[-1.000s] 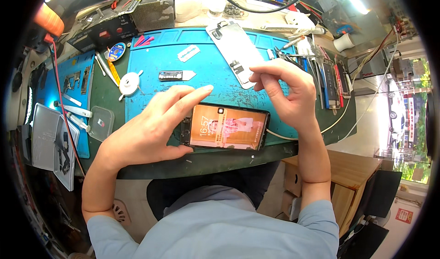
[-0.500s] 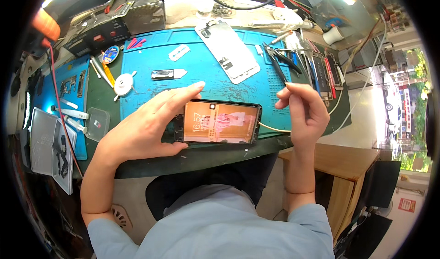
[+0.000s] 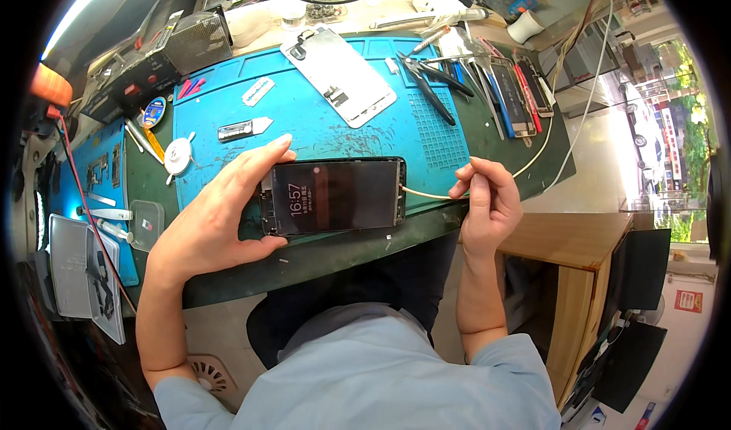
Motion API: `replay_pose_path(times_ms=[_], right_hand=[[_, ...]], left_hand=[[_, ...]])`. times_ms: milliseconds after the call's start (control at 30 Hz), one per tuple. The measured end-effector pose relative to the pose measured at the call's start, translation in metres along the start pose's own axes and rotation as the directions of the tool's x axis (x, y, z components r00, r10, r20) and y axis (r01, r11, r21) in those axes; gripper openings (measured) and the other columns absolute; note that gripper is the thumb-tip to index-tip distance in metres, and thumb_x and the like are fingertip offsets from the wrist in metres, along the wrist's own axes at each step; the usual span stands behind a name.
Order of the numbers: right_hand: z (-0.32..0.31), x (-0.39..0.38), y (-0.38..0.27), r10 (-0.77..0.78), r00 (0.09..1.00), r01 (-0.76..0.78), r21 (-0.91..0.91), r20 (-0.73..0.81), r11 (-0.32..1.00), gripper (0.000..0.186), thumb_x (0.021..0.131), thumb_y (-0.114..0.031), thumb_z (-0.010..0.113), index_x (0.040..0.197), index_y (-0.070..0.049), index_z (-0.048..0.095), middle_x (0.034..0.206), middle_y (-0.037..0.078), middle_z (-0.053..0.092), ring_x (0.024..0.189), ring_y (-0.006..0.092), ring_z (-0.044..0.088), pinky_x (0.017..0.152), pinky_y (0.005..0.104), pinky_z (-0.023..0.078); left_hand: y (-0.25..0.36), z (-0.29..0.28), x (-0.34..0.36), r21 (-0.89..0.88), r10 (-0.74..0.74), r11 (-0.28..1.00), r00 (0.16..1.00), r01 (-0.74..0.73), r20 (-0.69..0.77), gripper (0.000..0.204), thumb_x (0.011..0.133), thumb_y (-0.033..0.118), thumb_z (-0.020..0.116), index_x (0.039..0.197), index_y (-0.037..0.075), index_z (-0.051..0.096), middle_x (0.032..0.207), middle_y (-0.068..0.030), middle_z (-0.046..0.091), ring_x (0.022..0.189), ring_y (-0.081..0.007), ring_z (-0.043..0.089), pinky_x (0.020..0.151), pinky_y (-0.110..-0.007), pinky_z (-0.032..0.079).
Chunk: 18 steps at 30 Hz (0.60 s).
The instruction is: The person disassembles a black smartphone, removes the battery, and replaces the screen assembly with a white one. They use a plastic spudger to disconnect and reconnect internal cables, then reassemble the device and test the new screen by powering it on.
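Note:
A phone point(image 3: 335, 195) lies on its back near the front edge of the bench, its dim screen showing a lock-screen clock. Bare dark frame parts show at its left end. My left hand point(image 3: 209, 209) spans that end, thumb along the near edge and fingers at the far edge. From the phone's right end runs a thin white cable point(image 3: 426, 195), plugged in there. It reaches the curled fingertips of my right hand point(image 3: 491, 205), which are closed on it, and comes out again beyond the hand.
On the blue mat point(image 3: 320, 144) lie a white screen panel point(image 3: 343, 79), cutting pliers point(image 3: 426, 87), a razor blade point(image 3: 257, 91) and a small blade tool point(image 3: 244, 129). A solder reel point(image 3: 179, 156) and an opened grey case point(image 3: 72, 266) are at left; tools and phone parts point(image 3: 509, 95) at right.
The phone's screen has gone from a bright orange picture to dim. My right hand has come down to the cable. The whole view has shifted a little.

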State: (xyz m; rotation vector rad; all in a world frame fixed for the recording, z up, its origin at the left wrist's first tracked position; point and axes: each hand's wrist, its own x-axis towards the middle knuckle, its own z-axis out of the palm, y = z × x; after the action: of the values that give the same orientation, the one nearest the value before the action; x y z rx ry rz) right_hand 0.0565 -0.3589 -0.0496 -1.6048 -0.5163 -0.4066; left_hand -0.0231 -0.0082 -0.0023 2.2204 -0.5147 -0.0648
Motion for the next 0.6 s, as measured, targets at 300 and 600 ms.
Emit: replay_pose_path(times_ms=[300,600], right_hand=[[0.007,-0.001,-0.003,0.01,1.0,-0.012,-0.11,-0.016,0.994,0.021,0.102,0.006,0.056,0.117,0.002,0.071,0.095,0.01,0.072,0.073,0.0111,0.067,0.065,0.0232,0.056],[0.008,0.0,-0.003,-0.015,1.0,0.019,-0.166,0.026,0.986,0.02,0.101,0.008,0.057,0.114,0.003,0.072,0.095,0.011,0.072,0.072,0.0118,0.067,0.064,0.0237,0.056]], left_hand=[[0.003,0.007,0.002,0.004,-0.02,1.0,1.0,0.02,0.006,0.114,0.068,-0.003,0.086,0.166,0.008,0.028,0.149,-0.0113,0.052,0.112,-0.0269,0.051,0.103,-0.037,0.046],[0.007,0.009,0.005,0.075,0.05,0.996,0.998,-0.047,-0.036,0.119,0.067,0.006,0.095,0.166,0.008,0.028,0.15,-0.0135,0.05,0.129,-0.0324,0.051,0.104,-0.039,0.046]])
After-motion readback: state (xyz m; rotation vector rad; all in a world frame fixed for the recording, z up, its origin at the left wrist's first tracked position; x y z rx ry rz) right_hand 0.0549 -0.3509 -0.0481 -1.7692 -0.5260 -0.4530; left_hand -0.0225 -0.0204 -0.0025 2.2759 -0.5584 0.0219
